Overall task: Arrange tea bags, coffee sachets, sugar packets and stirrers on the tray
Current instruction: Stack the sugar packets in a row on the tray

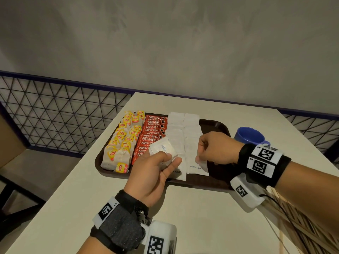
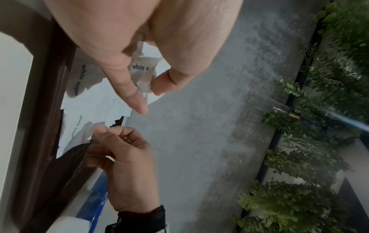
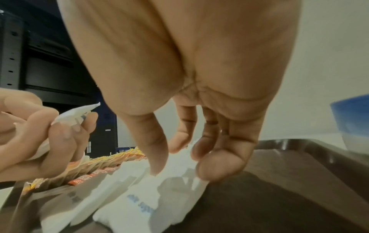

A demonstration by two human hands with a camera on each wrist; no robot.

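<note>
Nearest, a fan of thin wooden stirrers lies on the smooth pale table, under the right forearm. The left hand curls round a small stack of soft white paper sugar packets, thumb on top, fingers below; blue "white sugar" print shows between thumb and fingers in the left wrist view. Just right of it, the right hand hangs with fingers loosely bent, thumb tip touching the near end of the right sugar row; whether it pinches a packet I cannot tell. Below both hands sits a dark brown plastic tray with a raised, rounded rim. Left of the fingers run glossy red coffee sachets, flat and overlapping, and beyond them two rows of papery tea bags with yellow tags. The tray floor right of the fingers is bare. Behind the right wrist stands a blue mug, and farther off a black wire-mesh rail and a mottled grey wall.
</note>
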